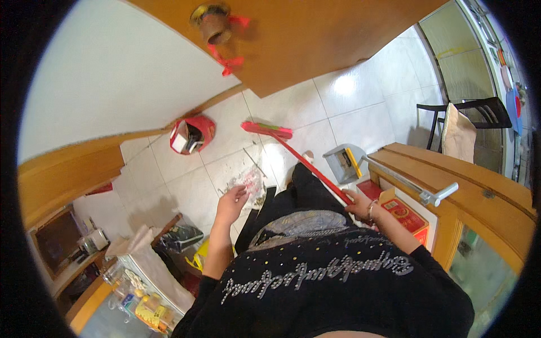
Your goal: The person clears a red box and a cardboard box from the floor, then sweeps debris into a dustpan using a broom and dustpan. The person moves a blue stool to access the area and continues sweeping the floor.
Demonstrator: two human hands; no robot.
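My right hand (358, 206) is closed around the red handle of a broom (310, 168). The broom's pink and green head (267, 129) rests on the tiled floor ahead of me. My left hand (233, 203) hangs free with its fingers loosely bent and nothing visible in them. Below and beyond it, a crumpled, whitish plastic sheet (252, 179) with pink marks lies among dark debris. A thin dark stick (255, 162) is on the floor beside this litter. To the right stands a grey dustpan (338, 164) with a yellow edge and some dark matter inside.
A red bag (206, 129) with mixed contents stands by the wall. An orange-brown wooden door (312, 46) spans the top. At right are a door with a metal handle (427, 195), a red carton (403, 215) and a black chair (486, 113). Bottles (150, 306) crowd a surface lower left.
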